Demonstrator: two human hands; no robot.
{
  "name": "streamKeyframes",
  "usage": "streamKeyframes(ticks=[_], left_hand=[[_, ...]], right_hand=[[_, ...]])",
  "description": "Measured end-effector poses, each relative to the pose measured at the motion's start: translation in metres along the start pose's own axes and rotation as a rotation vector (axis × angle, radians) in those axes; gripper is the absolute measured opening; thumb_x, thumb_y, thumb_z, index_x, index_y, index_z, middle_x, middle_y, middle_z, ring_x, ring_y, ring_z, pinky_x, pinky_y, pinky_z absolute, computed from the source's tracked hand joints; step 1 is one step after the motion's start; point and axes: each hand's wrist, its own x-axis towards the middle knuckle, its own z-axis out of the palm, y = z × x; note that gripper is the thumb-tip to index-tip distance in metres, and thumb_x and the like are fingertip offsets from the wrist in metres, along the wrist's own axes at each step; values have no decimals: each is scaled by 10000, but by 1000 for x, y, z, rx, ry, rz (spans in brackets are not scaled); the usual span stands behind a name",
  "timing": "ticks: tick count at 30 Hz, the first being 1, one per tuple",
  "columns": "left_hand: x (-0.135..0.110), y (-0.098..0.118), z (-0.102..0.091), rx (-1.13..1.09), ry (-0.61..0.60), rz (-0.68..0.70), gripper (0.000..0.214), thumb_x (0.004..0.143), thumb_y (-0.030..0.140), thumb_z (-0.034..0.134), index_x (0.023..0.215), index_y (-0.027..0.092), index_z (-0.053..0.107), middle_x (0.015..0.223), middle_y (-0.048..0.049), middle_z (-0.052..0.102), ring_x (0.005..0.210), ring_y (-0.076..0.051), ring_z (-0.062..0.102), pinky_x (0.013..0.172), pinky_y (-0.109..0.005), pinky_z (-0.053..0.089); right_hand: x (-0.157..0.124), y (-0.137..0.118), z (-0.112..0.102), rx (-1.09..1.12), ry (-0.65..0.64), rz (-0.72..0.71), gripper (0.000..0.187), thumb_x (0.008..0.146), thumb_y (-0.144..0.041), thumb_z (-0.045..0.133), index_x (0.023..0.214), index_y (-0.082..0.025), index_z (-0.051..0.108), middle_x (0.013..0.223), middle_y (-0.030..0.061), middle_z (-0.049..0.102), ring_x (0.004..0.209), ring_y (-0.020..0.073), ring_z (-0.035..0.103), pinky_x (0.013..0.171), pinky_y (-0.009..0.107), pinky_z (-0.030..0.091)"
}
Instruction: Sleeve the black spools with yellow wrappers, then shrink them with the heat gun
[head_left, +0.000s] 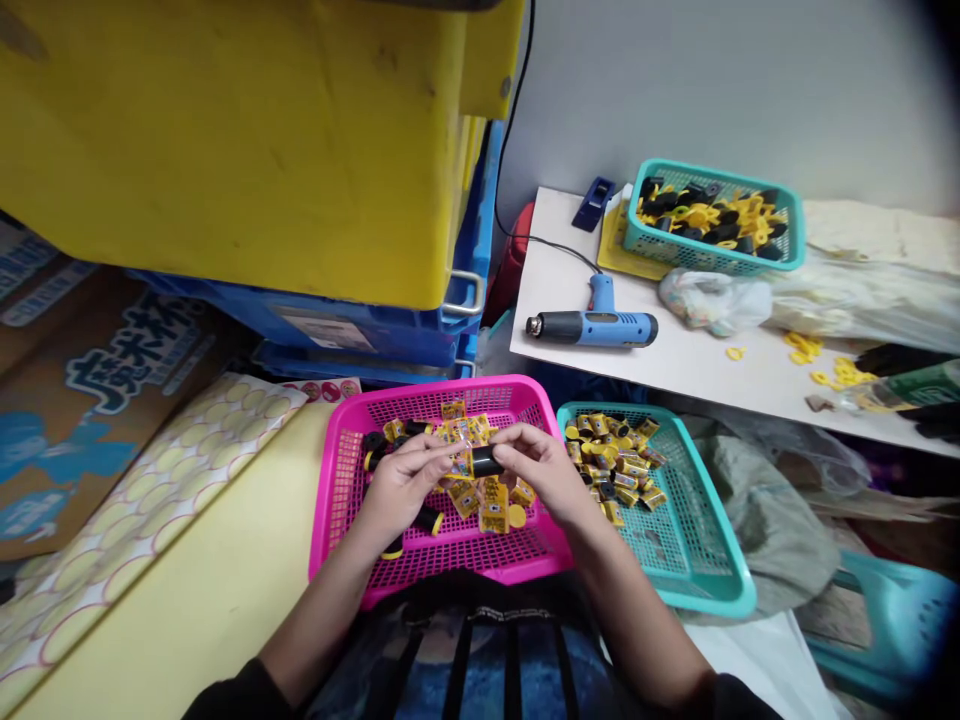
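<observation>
Pink basket (442, 398): left hand (405, 483) and right hand (544, 472) hold black cylinder (486, 461).

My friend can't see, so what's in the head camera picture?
The left hand and right hand hold a black cylinder over a pink basket of yellow-labelled pieces. A teal basket sits beside it; a blue heat gun lies behind.

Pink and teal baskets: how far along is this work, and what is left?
Looks done: yellow-labelled rolls fill the near teal basket. In hand: the left hand and right hand pinch a black cylinder over the pink basket. Left: black cylinders and yellow pieces in the far teal basket.
</observation>
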Motion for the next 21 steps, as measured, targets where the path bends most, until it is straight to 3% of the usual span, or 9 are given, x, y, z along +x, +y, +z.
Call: streamKeyframes(ticks=[4, 8, 13, 17, 19, 21], left_hand=[[-1, 6, 3, 25, 16, -34, 253, 752, 366, 723, 972, 250, 769, 1001, -71, 691, 959, -210, 634, 880, -336, 512], [-3, 15, 8, -60, 6, -112, 218, 709, 304, 746, 912, 228, 768, 996, -64, 733, 961, -221, 660, 904, -364, 521], [-9, 20, 15, -151, 7, -173, 240, 662, 245, 766, 899, 213, 745, 1004, -55, 749, 993, -227, 670, 945, -386, 509], [-11, 15, 22, -260, 26, -195, 280, 617, 211, 793, 892, 212, 739, 1007, -45, 749, 1006, -222, 668, 953, -390, 506], [-12, 13, 25, -301, 25, -204, 277, 621, 209, 790, 893, 211, 738, 1005, -43, 748, 991, -215, 673, 936, -382, 517], [-12, 14, 26, -310, 31, -199, 270, 617, 204, 793, 881, 207, 738, 998, -42, 748, 984, -212, 674, 926, -371, 521]], right_hand=[[-4, 8, 6, -19, 56, -46, 311, 649, -383, 810, 846, -208, 645, 661, -29, 604, 539, 106, 534, 515, 247, 442], [-8, 22, 15, -27, 61, -131, 293, 658, -339, 812, 899, -239, 679, 822, 7, 661, 723, 153, 607, 692, 310, 499], [-11, 30, 23, -10, 90, -253, 275, 684, -438, 785, 885, -273, 696, 983, 42, 649, 977, 219, 590, 868, 376, 475], [-12, 31, 29, 284, -48, -35, 399, 803, -578, 616, 1084, -296, 641, 1149, 59, 605, 1044, 222, 573, 862, 363, 477], [-12, 35, 31, 367, -149, 48, 458, 792, -603, 614, 1106, -271, 625, 1089, 70, 623, 955, 214, 592, 802, 350, 484], [-10, 40, 32, 356, -165, 30, 460, 781, -617, 619, 1059, -251, 632, 993, 63, 637, 891, 202, 593, 785, 342, 475]])
